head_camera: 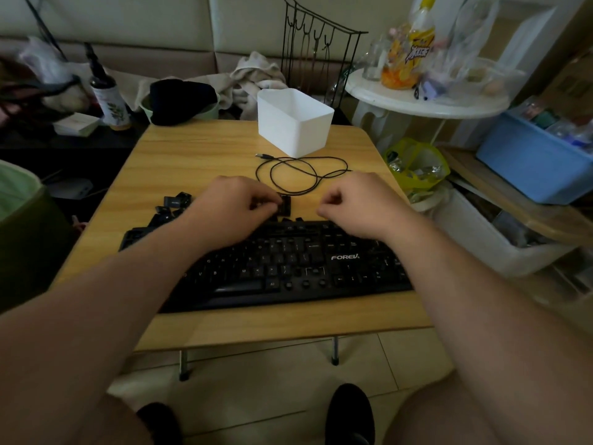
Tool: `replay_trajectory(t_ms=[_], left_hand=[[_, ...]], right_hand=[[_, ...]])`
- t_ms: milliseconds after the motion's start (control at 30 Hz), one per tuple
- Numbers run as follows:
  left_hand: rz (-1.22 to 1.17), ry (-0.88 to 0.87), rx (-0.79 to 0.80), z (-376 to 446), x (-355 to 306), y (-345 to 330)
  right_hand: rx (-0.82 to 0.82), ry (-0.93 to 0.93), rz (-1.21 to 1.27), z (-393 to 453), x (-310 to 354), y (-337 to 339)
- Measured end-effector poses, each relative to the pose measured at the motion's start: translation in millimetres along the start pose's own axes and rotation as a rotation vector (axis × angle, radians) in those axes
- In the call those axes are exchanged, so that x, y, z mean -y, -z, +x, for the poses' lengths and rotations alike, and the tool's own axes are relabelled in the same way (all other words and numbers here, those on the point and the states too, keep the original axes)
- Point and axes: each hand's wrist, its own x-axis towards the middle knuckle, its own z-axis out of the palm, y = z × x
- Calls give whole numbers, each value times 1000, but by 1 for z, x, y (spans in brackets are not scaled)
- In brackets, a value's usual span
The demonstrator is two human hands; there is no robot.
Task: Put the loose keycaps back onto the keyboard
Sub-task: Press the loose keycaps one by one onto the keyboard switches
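Observation:
A black keyboard (288, 264) lies across the near part of a small wooden table (192, 155). Several loose black keycaps (173, 205) are piled just beyond its far left corner. My left hand (234, 207) hovers over the keyboard's far edge and pinches a long black keycap (285, 205) with curled fingers. My right hand (356, 203) is beside it to the right, fingers curled under, above the keyboard's top row; nothing shows in its grip. A few more keycaps (298, 220) sit at the far edge between the hands.
The keyboard's black cable (305, 175) coils behind my hands. A white plastic bin (293, 123) stands at the table's far side. A round white side table (426, 97) with bottles and storage boxes (532, 162) crowds the right. Clutter fills the left.

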Motion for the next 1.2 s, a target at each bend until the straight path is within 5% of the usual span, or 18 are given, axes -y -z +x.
replay_trajectory(t_ms=[300,533,633,700,833,1200], left_hand=[[-26,49,-25,2,12,-1],[-41,34,-21,3,14,0],[-82,41,-17,2,11,-2],[-153,34,-50,0,5,-4],[-357,-15,-177,-6,-9,-6],[-526,-107,-317,-18,-33,-8]], right_hand=[[155,-140,98,41,26,-26],[106,-153,26,48,24,-25],[5,-165,273,46,16,-23],[2,-198,691,42,13,-19],[260,-150,1374,30,12,-8],[398,-10,1489,10,13,2]])
